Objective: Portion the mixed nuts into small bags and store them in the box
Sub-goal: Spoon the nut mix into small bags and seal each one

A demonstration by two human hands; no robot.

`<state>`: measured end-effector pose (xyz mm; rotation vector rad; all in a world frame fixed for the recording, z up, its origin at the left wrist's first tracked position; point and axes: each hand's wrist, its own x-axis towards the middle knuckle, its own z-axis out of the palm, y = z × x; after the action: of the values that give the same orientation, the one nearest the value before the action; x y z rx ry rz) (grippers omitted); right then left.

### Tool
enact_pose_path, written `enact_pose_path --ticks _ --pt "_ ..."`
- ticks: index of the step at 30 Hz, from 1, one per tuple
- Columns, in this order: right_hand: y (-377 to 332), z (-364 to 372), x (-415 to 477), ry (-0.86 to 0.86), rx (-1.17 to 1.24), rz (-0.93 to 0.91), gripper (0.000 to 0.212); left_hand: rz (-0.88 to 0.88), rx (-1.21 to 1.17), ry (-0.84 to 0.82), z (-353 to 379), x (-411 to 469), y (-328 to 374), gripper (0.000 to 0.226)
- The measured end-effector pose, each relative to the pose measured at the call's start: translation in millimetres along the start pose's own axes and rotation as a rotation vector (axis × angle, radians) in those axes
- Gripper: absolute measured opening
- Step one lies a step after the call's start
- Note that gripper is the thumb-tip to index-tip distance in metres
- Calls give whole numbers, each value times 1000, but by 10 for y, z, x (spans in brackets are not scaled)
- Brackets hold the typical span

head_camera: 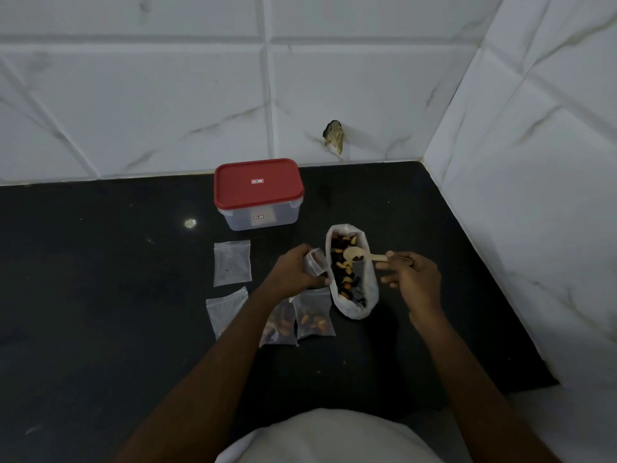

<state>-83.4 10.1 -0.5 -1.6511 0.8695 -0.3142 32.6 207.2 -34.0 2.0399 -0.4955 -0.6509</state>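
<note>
Mixed nuts (345, 272): loose pile in an open white bag (371, 289) lying on the dark surface (100, 262), just in front of the box (258, 195) and a bit to its right. Box has its red lid on and nothing visible inside.

Hands:
- left hand (293, 270) is curled round a small clear bag (314, 264), held touching the white bag's left rim
- right hand (412, 275) pinches the handle of a pale spoon (355, 254), bowl over the nuts
- hands apart, white bag between them

Also in front of the box: two empty small bags (232, 262) (225, 310) to the left, and two filled small bags (314, 317) (280, 324) nearest the person.

Handling, my read:
- nuts are light, hard and roll easily, so keep scoops shallow and level
- the white bag is thin and floppy and may slump if nudged
- the small bag is slick film; pinch it at the mouth and keep it open right at the rim
- filled bags are light and lumpy, so grab them by the top edge
- the lid must come off before storing
</note>
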Motion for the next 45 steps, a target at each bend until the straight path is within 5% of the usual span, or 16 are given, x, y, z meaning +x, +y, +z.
enact_pose_path --ticks 4,12,26,35,41,45 --pt "23 -106 114 -14 -318 -85 15 -18 144 -47 20 16 -37 53" --pt "6 -8 188 -139 -566 -198 21 -5 201 -68 80 29 -71 49" --pt "266 68 167 -200 101 321 15 21 173 -65 88 16 -97 49" --pt "280 52 106 -83 -221 -99 14 10 168 -57 96 14 -87 54" --pt "310 19 177 -167 -432 -29 18 -6 50 -5 86 -24 -48 61" --pt "255 22 147 -55 -575 -200 9 -7 -34 28 86 -57 -17 72"
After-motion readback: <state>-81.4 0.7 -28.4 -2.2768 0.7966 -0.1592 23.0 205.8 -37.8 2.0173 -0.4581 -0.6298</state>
